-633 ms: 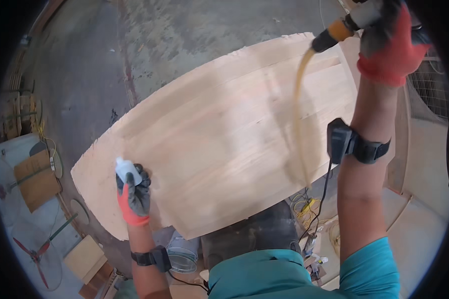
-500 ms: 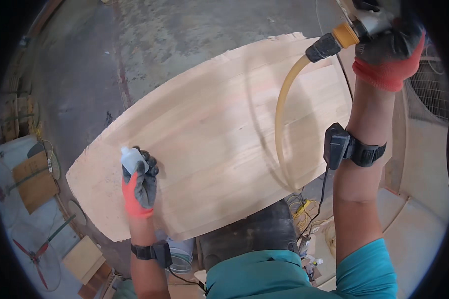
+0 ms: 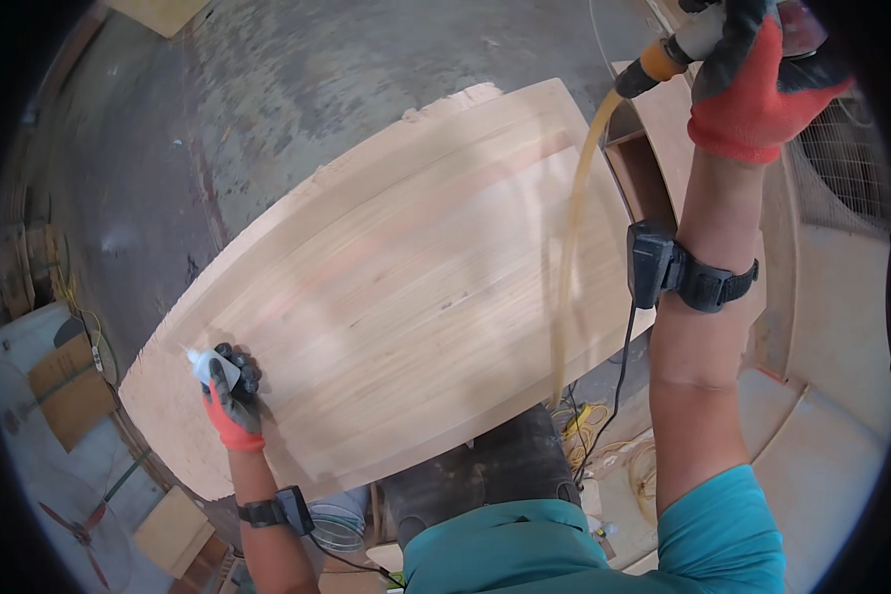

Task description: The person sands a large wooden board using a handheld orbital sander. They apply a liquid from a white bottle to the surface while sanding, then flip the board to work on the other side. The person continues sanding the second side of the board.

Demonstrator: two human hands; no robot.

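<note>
In a red glove with dark palm, my left hand (image 3: pixel 234 401) is closed around a small pale squeeze bottle (image 3: pixel 214 367) with a narrow nozzle. It is over the left end of a large, curved-edge wooden board (image 3: pixel 396 287). Raised at the upper right, my right hand (image 3: pixel 757 94), gloved the same way, grips a grey hand-held tool (image 3: pixel 701 35) with an orange collar. Part of the tool is hidden by the hand and the dark rim. From it a yellowish hose (image 3: pixel 576 213) hangs down across the right part of the board.
Beyond the board's right end stands an open wooden compartment (image 3: pixel 642 178). A fan with red blades (image 3: pixel 82 533) and a brown cardboard piece (image 3: pixel 70 388) lie at the left. Below the board are a clear bucket (image 3: pixel 339 522) and a tangle of yellow cord (image 3: pixel 586 421).
The board appears farther left and lower in view. My left hand, with the bottle, has shifted left and down. My right hand has turned, still gripping the tool, and the hose hangs straighter.
</note>
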